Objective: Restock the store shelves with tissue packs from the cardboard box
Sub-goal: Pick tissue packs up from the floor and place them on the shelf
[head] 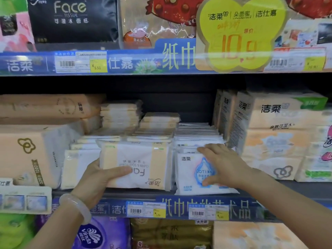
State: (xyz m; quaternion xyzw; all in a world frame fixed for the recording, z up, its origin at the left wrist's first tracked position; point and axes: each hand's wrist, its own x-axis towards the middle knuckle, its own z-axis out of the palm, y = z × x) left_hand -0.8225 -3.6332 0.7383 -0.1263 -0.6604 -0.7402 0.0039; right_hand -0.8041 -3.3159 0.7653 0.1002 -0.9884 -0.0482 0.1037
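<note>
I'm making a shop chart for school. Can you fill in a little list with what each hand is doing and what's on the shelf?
place: middle shelf of a store's tissue aisle
left hand: grips an upside-down Face tissue pack, thumb across its front
right hand: fingers curled on a white Lotion pack with a blue drop
behind them: flat stacks of small packs
sides: big peach tissue bundles
wrist: pale bangle on the left arm
sign above: yellow price sign
cardboard box: not in view
</note>
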